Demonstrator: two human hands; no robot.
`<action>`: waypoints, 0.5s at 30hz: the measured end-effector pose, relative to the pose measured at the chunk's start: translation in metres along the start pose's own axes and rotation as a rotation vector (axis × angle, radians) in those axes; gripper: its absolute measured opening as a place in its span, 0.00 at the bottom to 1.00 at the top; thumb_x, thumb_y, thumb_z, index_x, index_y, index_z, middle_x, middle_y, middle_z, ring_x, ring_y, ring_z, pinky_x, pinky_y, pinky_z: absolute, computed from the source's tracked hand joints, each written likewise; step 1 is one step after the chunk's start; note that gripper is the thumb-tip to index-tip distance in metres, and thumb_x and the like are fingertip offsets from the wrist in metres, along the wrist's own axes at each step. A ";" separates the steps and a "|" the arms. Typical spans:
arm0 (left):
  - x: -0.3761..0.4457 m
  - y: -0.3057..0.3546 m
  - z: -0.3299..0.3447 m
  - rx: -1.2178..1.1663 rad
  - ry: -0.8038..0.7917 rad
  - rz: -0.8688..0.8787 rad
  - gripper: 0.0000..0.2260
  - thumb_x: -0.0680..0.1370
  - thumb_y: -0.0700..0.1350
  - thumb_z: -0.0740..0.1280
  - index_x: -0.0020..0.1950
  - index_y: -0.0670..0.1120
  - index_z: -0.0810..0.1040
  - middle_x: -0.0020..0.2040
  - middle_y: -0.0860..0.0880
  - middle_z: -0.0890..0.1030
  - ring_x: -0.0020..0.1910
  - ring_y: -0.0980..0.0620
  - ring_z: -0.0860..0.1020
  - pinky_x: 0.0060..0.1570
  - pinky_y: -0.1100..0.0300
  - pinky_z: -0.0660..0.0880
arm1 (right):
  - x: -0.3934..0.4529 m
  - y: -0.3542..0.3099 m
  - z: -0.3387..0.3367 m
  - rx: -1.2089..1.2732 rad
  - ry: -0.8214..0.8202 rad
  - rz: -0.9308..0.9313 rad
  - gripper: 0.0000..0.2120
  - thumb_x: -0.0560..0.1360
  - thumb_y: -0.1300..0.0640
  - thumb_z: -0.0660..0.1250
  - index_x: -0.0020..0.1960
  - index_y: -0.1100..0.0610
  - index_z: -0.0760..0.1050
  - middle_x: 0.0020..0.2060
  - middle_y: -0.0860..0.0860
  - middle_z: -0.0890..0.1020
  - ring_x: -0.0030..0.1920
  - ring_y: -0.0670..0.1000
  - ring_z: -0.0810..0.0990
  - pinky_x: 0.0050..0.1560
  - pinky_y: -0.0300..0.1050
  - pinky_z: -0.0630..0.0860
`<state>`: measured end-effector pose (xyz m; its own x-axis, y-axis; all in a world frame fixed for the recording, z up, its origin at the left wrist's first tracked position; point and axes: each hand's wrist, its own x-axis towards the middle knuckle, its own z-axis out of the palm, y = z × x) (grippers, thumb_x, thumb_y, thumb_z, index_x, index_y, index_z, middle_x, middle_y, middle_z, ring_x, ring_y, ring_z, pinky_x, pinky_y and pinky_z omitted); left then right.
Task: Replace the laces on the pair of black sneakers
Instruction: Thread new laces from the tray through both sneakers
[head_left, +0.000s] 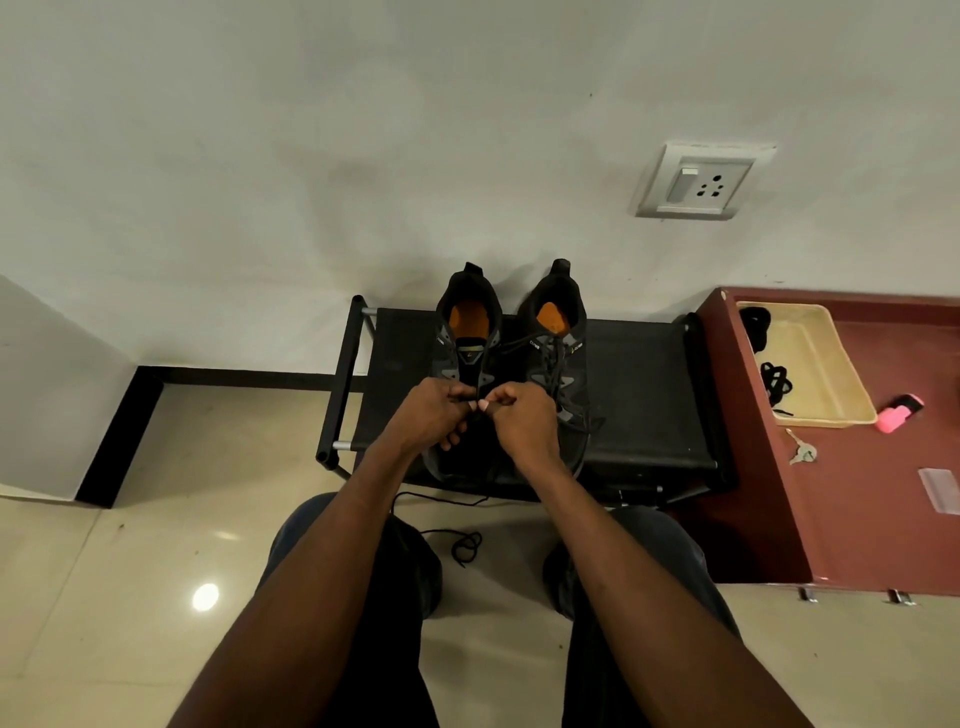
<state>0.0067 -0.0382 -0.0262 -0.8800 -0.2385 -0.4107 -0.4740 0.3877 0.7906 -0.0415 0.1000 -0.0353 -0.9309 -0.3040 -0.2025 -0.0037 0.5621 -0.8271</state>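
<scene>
Two black sneakers with orange insoles stand side by side on a low black rack (639, 395), heels toward the wall. The left sneaker (467, 332) shows bare eyelets on its upper part; the right sneaker (558, 353) carries a black lace. My left hand (434, 413) and my right hand (519, 423) meet over the left sneaker's lower eyelets, each pinching a thin black lace between thumb and fingers. The toe of that shoe is hidden under my hands. A loose black lace (465, 545) trails from the rack down onto the floor between my knees.
A maroon cabinet (769, 519) stands right of the rack, holding a beige tray (826, 364) with black laces (775, 382), a pink object (898, 413), keys (802, 452) and a small clear packet (940, 488). A wall socket (698, 182) is above. Glossy tiled floor lies below.
</scene>
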 end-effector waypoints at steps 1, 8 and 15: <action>0.000 -0.001 0.001 0.005 0.006 0.000 0.13 0.82 0.43 0.64 0.67 0.46 0.77 0.36 0.46 0.80 0.29 0.54 0.77 0.30 0.63 0.77 | 0.001 0.000 -0.002 -0.015 -0.029 -0.014 0.04 0.77 0.60 0.70 0.43 0.56 0.82 0.39 0.49 0.82 0.40 0.46 0.80 0.38 0.39 0.74; -0.003 0.001 0.007 0.086 0.035 0.027 0.06 0.83 0.42 0.62 0.54 0.45 0.79 0.37 0.47 0.78 0.31 0.52 0.76 0.30 0.62 0.75 | 0.001 0.004 -0.003 -0.055 -0.037 -0.047 0.06 0.77 0.64 0.68 0.45 0.56 0.82 0.47 0.51 0.82 0.45 0.47 0.80 0.42 0.39 0.75; -0.005 0.001 0.012 0.210 0.035 0.039 0.08 0.84 0.42 0.55 0.53 0.41 0.72 0.47 0.41 0.79 0.42 0.44 0.77 0.42 0.49 0.73 | -0.004 -0.005 0.005 -0.078 -0.014 -0.080 0.14 0.79 0.55 0.68 0.63 0.56 0.76 0.59 0.50 0.74 0.55 0.49 0.76 0.51 0.40 0.73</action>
<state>0.0103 -0.0257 -0.0291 -0.8981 -0.2492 -0.3625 -0.4385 0.5734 0.6920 -0.0364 0.0945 -0.0333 -0.9212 -0.3608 -0.1458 -0.1064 0.5940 -0.7974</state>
